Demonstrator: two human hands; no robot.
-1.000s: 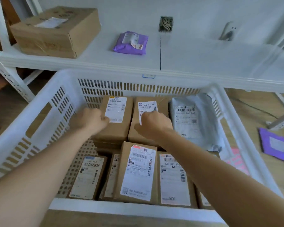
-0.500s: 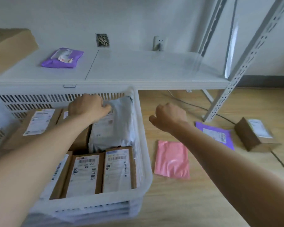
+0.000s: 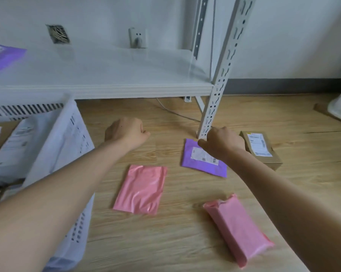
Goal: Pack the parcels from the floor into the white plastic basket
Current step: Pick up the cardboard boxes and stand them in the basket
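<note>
Four parcels are being counted on the floor: a purple mailer (image 3: 203, 160) at centre right, a small cardboard box (image 3: 261, 149) just right of it, a flat pink mailer (image 3: 141, 188) at centre, and a fatter pink bag (image 3: 237, 228) at lower right. The right hand (image 3: 221, 144) is being held over the purple mailer's upper corner, fingers curled, nothing gripped yet. The left hand (image 3: 126, 130) is being held above bare floor, loosely fisted and empty. The mailers are being judged light, limp and slick, likely to sag, so an edge pinch or a flat scoop is being favoured; the box looks stiff and is best taken across its sides. The white plastic basket (image 3: 67, 154) is sitting at the left edge, with several parcels inside, too cropped for counting.
</note>
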